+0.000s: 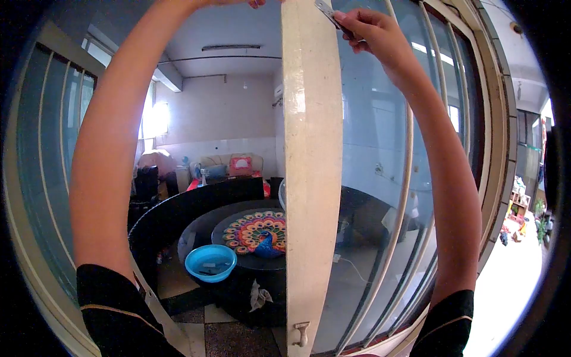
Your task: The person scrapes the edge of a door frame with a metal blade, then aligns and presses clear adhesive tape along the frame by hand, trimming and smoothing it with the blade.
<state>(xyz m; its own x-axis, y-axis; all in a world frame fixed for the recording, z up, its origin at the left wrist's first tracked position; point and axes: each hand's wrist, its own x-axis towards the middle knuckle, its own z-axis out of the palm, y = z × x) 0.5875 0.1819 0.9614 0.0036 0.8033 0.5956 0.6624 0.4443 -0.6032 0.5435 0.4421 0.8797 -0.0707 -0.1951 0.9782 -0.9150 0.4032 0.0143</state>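
A black sleeve is being worn on the left arm and another on the right, each being crossed by a thin tan stripe.

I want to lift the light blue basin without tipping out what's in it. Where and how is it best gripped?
I'd take the light blue basin by its rim, at two opposite points, left and right, coming down from above. It sits upright with its round mouth open and uncovered, and items lie inside, so an even two-sided hold should keep it level.

Raised hand, metal tool, window frame
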